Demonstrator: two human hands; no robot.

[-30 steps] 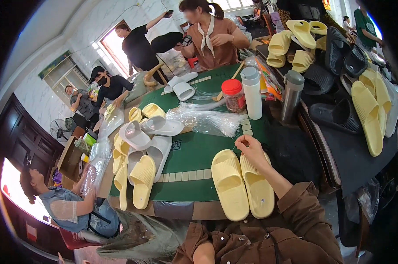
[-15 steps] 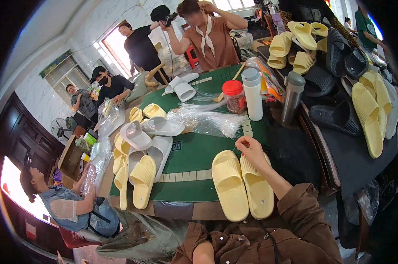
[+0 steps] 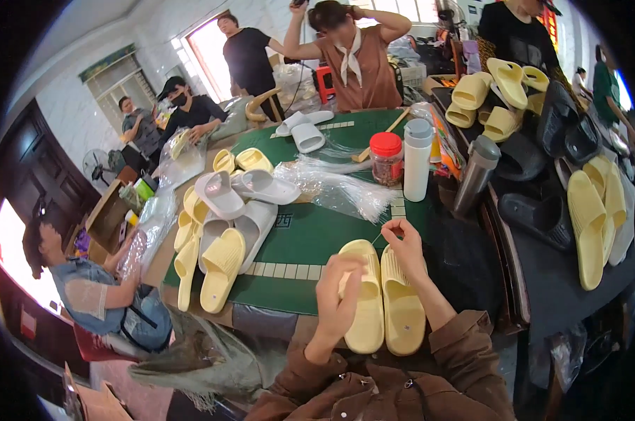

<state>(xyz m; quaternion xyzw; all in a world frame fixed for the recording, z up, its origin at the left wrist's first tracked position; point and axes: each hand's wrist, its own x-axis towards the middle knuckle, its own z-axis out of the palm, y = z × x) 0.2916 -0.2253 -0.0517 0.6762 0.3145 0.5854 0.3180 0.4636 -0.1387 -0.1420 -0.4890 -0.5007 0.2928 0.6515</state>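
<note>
Your left hand (image 3: 342, 291) lies loosely open on the yellow slippers (image 3: 384, 298), right in front of you at 6 o'clock. Your right hand (image 3: 404, 242) pinches something tiny. They look light and squishy; grab the sides.

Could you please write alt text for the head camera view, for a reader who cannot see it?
A person's left hand and right hand rest on a pair of yellow slippers lying soles-up at the near edge of a green table. More yellow and white slippers, clear plastic bags and bottles crowd the table, with several other people around it.
</note>
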